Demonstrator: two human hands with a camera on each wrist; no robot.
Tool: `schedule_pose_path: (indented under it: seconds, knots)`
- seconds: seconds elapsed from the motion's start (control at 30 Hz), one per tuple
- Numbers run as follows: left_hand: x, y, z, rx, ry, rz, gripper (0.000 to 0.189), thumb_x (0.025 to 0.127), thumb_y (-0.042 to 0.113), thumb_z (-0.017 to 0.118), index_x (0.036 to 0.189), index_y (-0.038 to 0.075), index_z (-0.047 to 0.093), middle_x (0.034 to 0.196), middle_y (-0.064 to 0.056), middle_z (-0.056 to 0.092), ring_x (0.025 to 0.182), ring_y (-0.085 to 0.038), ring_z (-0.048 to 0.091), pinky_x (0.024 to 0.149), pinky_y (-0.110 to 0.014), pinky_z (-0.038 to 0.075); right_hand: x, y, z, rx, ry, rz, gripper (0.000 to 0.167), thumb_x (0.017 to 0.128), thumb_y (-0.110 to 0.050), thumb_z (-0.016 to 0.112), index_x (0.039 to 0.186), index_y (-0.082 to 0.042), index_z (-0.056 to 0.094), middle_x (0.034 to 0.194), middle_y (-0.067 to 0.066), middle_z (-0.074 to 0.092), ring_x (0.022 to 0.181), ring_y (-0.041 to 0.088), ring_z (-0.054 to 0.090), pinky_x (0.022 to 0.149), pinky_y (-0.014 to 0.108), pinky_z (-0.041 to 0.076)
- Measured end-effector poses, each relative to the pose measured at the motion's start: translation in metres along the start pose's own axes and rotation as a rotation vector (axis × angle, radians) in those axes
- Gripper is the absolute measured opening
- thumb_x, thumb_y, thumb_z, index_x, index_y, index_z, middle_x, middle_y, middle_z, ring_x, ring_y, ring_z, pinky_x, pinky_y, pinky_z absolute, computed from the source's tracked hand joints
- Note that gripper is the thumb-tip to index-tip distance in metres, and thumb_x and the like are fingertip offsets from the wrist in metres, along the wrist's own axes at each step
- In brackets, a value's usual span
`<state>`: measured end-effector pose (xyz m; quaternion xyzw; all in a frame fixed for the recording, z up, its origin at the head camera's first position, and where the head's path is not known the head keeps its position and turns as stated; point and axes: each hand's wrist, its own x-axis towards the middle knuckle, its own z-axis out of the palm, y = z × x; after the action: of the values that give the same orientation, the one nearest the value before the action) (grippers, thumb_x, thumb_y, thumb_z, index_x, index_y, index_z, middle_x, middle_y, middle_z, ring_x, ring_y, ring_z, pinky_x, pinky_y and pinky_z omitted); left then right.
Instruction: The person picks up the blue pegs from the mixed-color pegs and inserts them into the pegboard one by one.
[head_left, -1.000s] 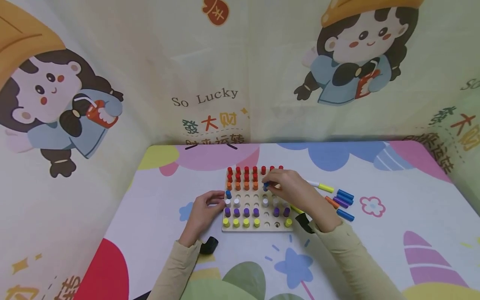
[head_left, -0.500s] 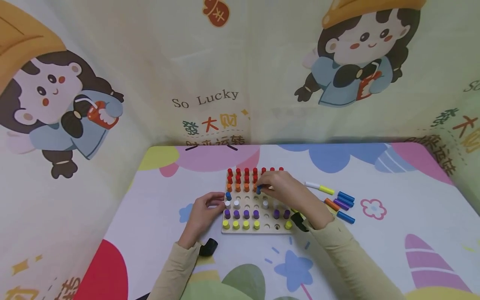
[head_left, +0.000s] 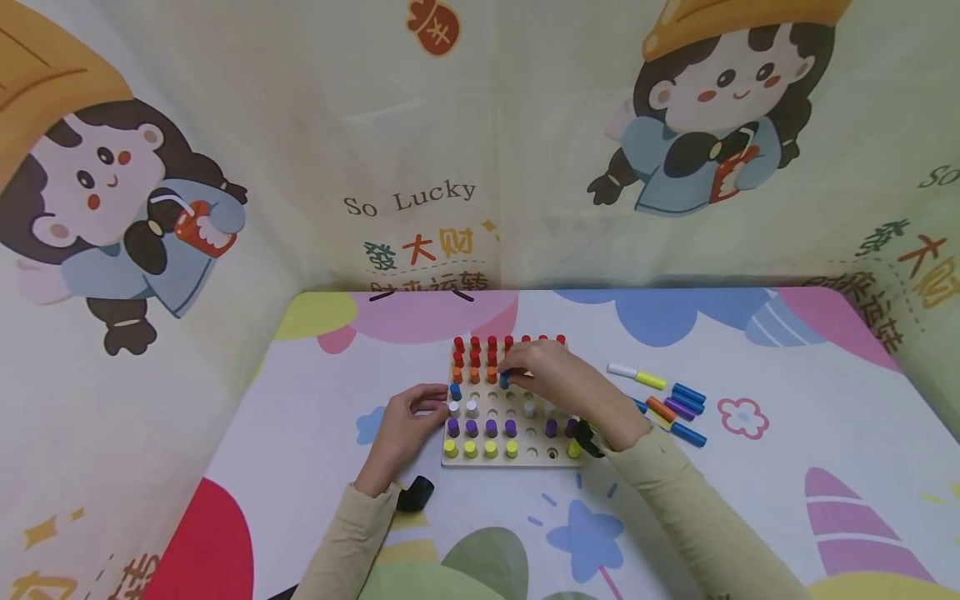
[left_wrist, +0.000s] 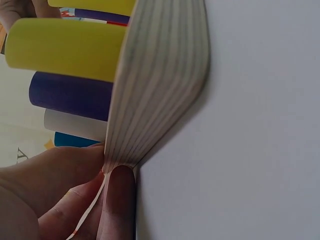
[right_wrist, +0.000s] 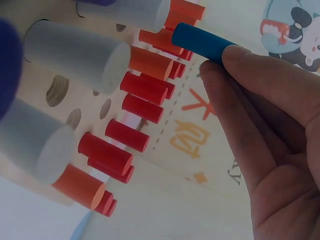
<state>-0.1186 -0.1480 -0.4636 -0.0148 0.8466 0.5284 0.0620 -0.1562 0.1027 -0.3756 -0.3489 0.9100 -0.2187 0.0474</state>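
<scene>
A wooden pegboard stands on the table with rows of red, orange, white, purple and yellow pegs. My left hand grips its left edge; in the left wrist view the thumb and fingers bear on the board's layered side. Above the row in front of the orange pegs, my right hand pinches a blue peg between thumb and fingertips. The right wrist view shows that peg clear of the board, tilted. At the left end of the same row stands another blue peg, beside my left fingertips.
Right of the board lie several loose pegs: blue ones, an orange one, a purple one, a yellow one and a white one. A printed curtain hangs behind the table.
My right hand has moved left across the board with the blue peg, from near the row's middle towards its left part. The left hand stays at the board's edge.
</scene>
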Motion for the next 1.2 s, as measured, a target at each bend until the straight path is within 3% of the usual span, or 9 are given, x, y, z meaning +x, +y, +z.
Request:
schedule_pose_path:
  seconds: [0.2,0.63,1.2]
  knots:
    - [0.000,-0.002,0.000,-0.014,0.000,0.019,0.031,0.089,0.010,0.073,0.119,0.009,0.069,0.108,-0.004,0.073,0.097,-0.016,0.069,0.084,-0.027,0.056,0.006,-0.001,0.000,0.012,-0.021,-0.039,0.022,0.086,-0.005,0.075,0.109,-0.005,0.075,0.103,0.004,0.073,0.094,0.017,0.069,0.083,0.030,0.058]
    - [0.000,-0.002,-0.001,-0.006,0.001,0.010,0.031,0.089,0.010,0.073,0.119,0.009,0.069,0.109,-0.003,0.073,0.097,-0.016,0.069,0.088,-0.036,0.056,0.021,-0.007,0.003,0.040,-0.087,-0.027,0.023,0.088,-0.008,0.074,0.111,-0.006,0.075,0.104,0.003,0.074,0.095,0.015,0.068,0.088,0.030,0.057]
    - [0.000,-0.001,-0.001,-0.015,0.000,0.013,0.031,0.089,0.011,0.072,0.119,0.009,0.069,0.108,-0.004,0.073,0.097,-0.016,0.069,0.085,-0.033,0.057,0.032,-0.009,0.011,0.029,-0.103,-0.043,0.025,0.086,-0.009,0.076,0.111,-0.006,0.075,0.106,0.004,0.075,0.101,0.017,0.069,0.093,0.031,0.055]
